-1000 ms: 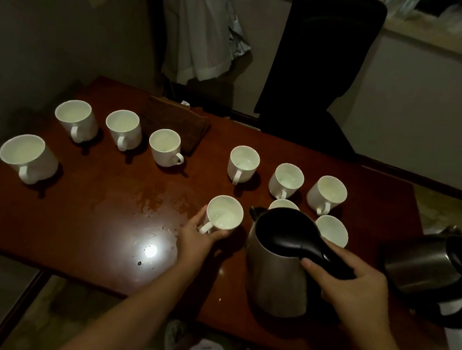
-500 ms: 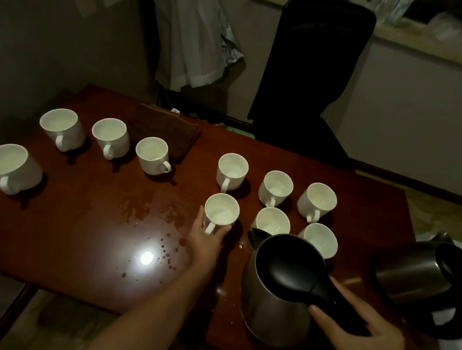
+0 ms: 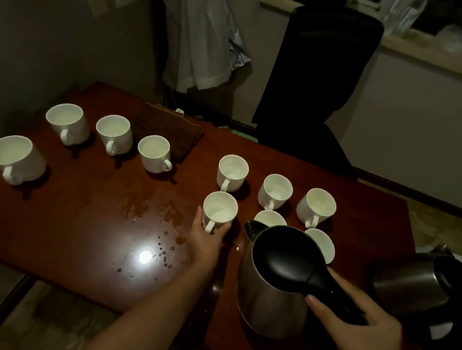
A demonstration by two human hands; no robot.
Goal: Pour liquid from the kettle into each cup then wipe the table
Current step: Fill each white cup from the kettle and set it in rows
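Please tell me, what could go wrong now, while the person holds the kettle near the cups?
1. The kettle in the right hand sits close over two cups; its body may knock them.
2. The table already has a spill; the cup the left hand grips could slide on it.
3. The second kettle stands at the right edge, near the right arm, and could be bumped.

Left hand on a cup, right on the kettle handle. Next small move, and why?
Probably tip the kettle left so its spout comes over the cup the left hand steadies. The right hand grips the handle, the kettle looks upright, and no stream shows.
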